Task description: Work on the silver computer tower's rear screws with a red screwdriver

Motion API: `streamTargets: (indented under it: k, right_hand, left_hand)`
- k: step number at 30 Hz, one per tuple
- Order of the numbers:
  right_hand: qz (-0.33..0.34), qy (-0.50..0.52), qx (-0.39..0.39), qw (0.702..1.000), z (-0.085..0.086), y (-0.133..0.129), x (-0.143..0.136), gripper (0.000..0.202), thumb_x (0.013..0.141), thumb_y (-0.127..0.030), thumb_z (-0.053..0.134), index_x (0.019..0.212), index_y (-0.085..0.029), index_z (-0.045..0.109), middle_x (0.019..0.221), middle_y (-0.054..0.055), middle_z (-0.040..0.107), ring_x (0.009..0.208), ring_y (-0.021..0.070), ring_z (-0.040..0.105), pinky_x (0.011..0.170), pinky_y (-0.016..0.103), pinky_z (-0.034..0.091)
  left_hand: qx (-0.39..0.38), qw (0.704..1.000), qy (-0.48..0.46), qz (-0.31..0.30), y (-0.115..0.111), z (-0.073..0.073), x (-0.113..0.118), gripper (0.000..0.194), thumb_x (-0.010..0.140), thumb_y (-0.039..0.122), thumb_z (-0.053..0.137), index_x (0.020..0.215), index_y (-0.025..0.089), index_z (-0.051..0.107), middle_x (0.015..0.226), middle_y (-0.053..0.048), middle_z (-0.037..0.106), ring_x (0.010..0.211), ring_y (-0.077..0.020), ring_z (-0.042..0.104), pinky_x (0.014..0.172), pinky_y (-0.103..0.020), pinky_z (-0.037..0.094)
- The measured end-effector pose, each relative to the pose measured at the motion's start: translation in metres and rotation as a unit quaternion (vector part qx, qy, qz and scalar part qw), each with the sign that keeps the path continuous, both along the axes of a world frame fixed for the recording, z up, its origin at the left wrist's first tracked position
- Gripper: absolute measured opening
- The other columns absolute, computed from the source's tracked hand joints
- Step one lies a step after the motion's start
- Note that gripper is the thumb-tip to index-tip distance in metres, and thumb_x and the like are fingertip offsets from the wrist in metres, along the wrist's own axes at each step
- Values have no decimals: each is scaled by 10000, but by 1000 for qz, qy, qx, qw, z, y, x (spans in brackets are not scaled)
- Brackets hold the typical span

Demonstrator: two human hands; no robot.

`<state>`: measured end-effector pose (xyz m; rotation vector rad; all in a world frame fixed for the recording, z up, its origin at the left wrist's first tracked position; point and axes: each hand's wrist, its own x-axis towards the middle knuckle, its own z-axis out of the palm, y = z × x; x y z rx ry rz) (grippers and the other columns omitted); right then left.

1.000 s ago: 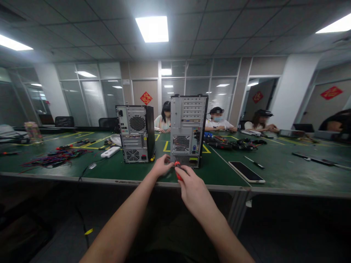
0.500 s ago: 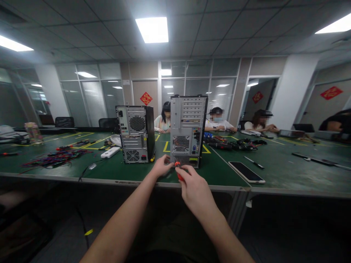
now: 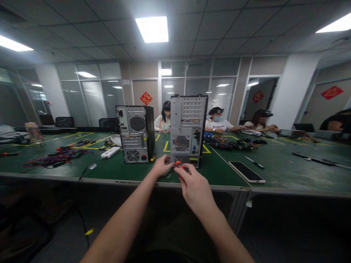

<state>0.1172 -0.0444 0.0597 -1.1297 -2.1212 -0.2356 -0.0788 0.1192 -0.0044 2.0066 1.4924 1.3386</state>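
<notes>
A tall grey computer tower [image 3: 177, 124] stands upright on the green table with its back panel facing me. At its lower left corner, my right hand [image 3: 196, 182] grips a red-handled screwdriver [image 3: 178, 163], whose tip points at the bottom of the panel. My left hand [image 3: 161, 166] is beside the screwdriver's front end, fingers bent and thumb close to the tower's edge. What lies between those fingers is hidden. A shorter black-sided tower [image 3: 133, 140] stands to the left, apart from both hands.
A phone [image 3: 246, 172] and a thin pen-like tool [image 3: 253, 162] lie to the right. Left are a white power strip [image 3: 110, 152] and a heap of coloured cables [image 3: 56, 157]. Black cables [image 3: 238, 144] lie behind the tall tower. Several people sit across the table.
The screwdriver handle has turned slightly in my right hand, whose fingers have shifted a little. My left hand stays in place. Across the table, a person in white has moved an arm outward.
</notes>
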Motion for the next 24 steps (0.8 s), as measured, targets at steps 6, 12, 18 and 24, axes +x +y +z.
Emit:
streamTargets:
  k: [6,12,18,24]
  right_hand:
    - [-20,76,-10,997,-1,5,-2,215,942,-317,686,1104,-175,690,967,73,700,845,225,687,767,320,523]
    - [-8,97,4,995,-3,7,-2,240,945,-266,672,1168,-181,695,1133,107,705,938,236,705,839,352,552]
    - [33,38,-27,998,0,-3,0,360,945,-117,554,1277,-191,674,1377,117,633,1178,257,662,1020,414,540]
    - [49,53,-46,996,-3,-3,-2,390,952,-114,552,1331,-160,632,1385,138,641,1223,258,651,1021,386,528]
  left_hand:
    - [-1,1000,12,4,-1,1,0,302,808,412,723,989,184,640,902,-46,716,858,-200,660,787,-316,510]
    - [-2,1000,9,6,0,0,0,290,805,400,727,984,190,640,907,-45,716,861,-197,660,796,-315,514]
    - [-1,1000,4,7,-1,1,1,276,800,385,732,976,192,643,865,-28,702,832,-185,650,784,-307,519]
    - [-2,1000,4,4,-1,0,1,282,802,394,727,978,190,643,879,-34,707,845,-187,657,784,-303,517]
